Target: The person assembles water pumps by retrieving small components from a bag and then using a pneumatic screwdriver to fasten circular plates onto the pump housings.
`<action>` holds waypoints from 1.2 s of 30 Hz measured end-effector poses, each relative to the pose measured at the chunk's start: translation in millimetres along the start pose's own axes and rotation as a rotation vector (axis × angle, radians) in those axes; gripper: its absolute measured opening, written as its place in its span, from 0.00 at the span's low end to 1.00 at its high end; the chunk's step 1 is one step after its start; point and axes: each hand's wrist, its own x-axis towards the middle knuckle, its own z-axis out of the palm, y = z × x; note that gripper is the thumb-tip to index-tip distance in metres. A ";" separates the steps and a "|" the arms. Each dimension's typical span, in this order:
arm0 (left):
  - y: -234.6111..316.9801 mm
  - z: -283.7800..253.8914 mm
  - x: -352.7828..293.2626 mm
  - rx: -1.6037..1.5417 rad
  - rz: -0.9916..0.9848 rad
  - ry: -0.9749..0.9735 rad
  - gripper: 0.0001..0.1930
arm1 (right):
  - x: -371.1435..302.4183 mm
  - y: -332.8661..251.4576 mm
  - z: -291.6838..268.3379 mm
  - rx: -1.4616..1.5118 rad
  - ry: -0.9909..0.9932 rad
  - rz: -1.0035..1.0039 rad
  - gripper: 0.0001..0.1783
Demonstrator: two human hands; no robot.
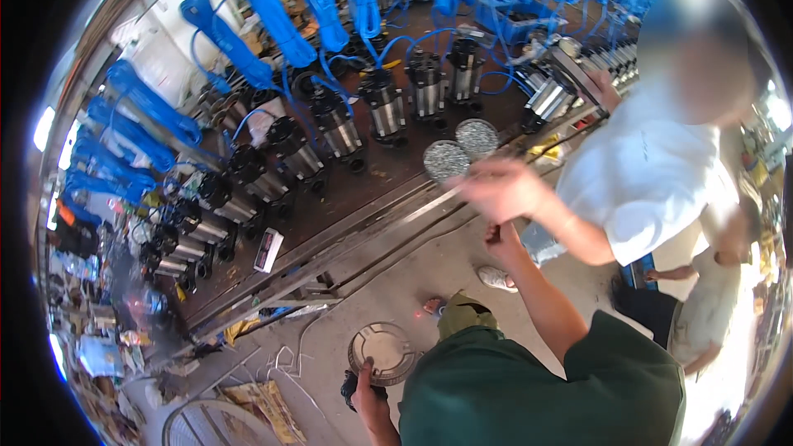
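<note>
My left hand [369, 396], low in the view, is closed on a round metal plate [385, 351] with a raised rim, its thumb on the plate's face. Something dark and ridged [350, 388] shows beside that hand; I cannot tell what it is. My right hand [497, 237] reaches up to the bench's front edge, fingers closed. Whatever is in them is too small to make out. Just above it is a co-worker's blurred hand [504, 188], close to two round dishes [447, 161] of small metal pieces, probably screws, on the bench.
Steel-bodied pumps [382, 107] with black ends stand in a curved row along the dark bench [396, 169], blue cable bundles [273, 12] hanging above. A small white box [268, 249] lies near the bench edge. The co-worker in white [652, 173] stands at the right. Wire scraps [285, 359] lie on the floor.
</note>
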 end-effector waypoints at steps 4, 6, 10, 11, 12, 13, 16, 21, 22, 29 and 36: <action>-13.0 -25.5 0.4 -0.109 -0.083 0.120 0.09 | -89.3 107.1 322.0 -1.264 -0.622 0.197 0.23; -19.4 -29.2 8.8 -0.065 -0.033 0.177 0.07 | -98.7 164.5 357.0 -0.990 -0.544 0.723 0.30; -20.2 -41.7 -12.6 0.035 -0.145 0.306 0.10 | -135.7 235.0 367.6 -1.296 -0.916 0.566 0.26; -16.4 -44.4 -18.8 0.032 -0.094 0.310 0.10 | -140.5 254.1 363.7 -1.270 -1.008 0.582 0.25; -10.6 -47.5 -25.3 0.055 -0.042 0.293 0.11 | -142.9 265.5 359.5 -1.234 -1.038 0.582 0.23; -13.1 -54.9 -28.7 -0.007 -0.008 0.285 0.12 | -138.2 272.0 350.7 -1.195 -1.023 0.582 0.21; -43.8 -75.2 -33.5 -0.215 0.080 0.297 0.15 | -91.2 279.1 291.6 -1.145 -0.634 0.482 0.16; -61.5 -98.9 -70.6 -0.287 -0.061 0.433 0.09 | -71.9 263.5 129.6 -1.292 -0.112 0.621 0.09; -52.0 -99.9 -80.9 -0.277 -0.054 0.443 0.10 | -86.6 267.0 113.2 -1.342 -0.126 0.697 0.07; -114.2 -176.9 -106.8 -0.295 0.024 0.405 0.12 | -120.8 318.8 67.3 -1.567 -0.286 0.639 0.07; -127.2 -333.1 -179.1 -0.354 0.001 0.541 0.19 | -144.4 336.4 -55.6 -2.686 -0.800 0.509 0.15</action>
